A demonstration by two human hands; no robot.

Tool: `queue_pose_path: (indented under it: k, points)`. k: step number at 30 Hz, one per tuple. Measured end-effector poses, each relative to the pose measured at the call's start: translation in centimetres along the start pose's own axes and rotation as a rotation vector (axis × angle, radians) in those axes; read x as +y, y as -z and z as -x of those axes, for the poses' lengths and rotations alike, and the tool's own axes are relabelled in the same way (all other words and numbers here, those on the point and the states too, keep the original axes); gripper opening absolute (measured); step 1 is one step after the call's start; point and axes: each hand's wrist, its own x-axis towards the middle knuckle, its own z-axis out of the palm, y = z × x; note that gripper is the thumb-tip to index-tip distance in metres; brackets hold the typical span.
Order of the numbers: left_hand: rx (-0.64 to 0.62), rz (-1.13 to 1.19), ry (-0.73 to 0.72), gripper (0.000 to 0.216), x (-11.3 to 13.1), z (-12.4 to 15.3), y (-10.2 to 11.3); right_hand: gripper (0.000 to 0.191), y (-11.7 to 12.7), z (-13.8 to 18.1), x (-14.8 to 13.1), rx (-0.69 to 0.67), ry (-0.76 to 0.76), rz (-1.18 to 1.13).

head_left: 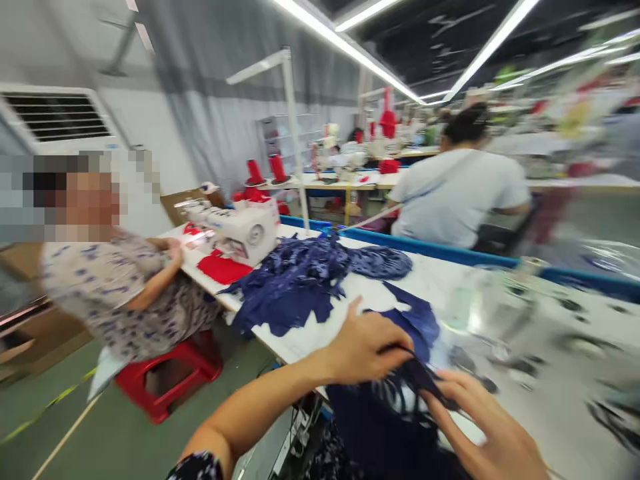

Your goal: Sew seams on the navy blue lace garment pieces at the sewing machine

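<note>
1. Navy fabric [375, 427], in the head view, looked almost black, with a broad, plain panel hanging low and a narrow, folded band above it.
2. It was in front of the person, at the near edge of the white worktop [360, 291], slightly blurred.
3. The left hand's grip [367, 343] pinched the band's far end; the right hand's grip [493, 427] held its nearer end.
4. Jagged-edged blue pieces [295, 310] lay beyond.
</note>
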Motion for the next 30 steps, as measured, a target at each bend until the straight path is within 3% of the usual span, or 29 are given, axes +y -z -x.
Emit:
queue_pose_path:
  k: [9, 16, 22, 25, 27, 30]
  points:
    - [0.013, 0.104, 0.014, 0.001, -0.3, -0.1, -0.5, 0.030, 1.6, -0.8, -2.1, 0.016, -0.095, 0.046]
    - [0.013, 0.119, 0.006, 0.002, -0.3, -0.4, -0.9, 0.013, 1.2, -0.4, -0.7, 0.098, 0.096, 0.102]
    - [-0.031, 0.157, 0.035, 0.003, -0.5, -0.3, -0.7, 0.023, 2.2, -0.5, -0.9, 0.023, -0.111, -0.009]
    - [-0.070, 0.186, 0.053, 0.003, -0.5, -0.3, -0.5, 0.017, 2.4, -0.5, -0.8, 0.007, -0.197, -0.011]
    - [-0.082, 0.227, 0.050, 0.004, -0.1, -0.2, 0.0, 0.008, 2.6, -0.5, -1.0, 0.032, -0.144, 0.021]
    - [-0.180, 0.434, 0.003, 0.007, 0.9, 0.7, 1.6, 0.013, 3.4, -0.5, -2.5, -0.017, 0.053, 0.045]
